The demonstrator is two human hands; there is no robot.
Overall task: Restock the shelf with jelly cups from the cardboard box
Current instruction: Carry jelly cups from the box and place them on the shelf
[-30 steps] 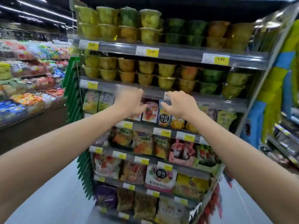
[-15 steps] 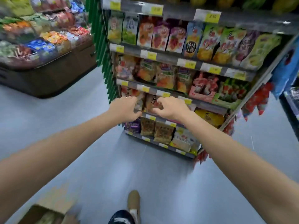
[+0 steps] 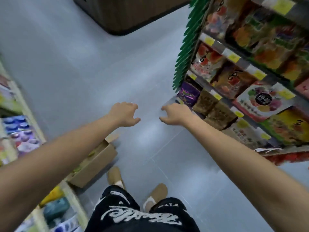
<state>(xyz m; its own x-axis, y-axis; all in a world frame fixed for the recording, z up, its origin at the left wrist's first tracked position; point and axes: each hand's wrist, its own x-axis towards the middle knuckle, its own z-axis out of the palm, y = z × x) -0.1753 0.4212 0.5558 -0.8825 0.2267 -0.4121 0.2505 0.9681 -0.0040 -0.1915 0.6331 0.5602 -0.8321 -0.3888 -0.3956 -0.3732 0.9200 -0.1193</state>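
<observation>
Empty hands, box by the feet

Left hand (image 3: 124, 114) and right hand (image 3: 177, 114) hang loose over the floor (image 3: 100, 64), holding nothing. The box (image 3: 97, 163) sits just beside the left shoe (image 3: 115, 175), partly under the left forearm; cups (image 3: 90, 155) inside are a blur. A careless step could probably kick it and spill them.
</observation>
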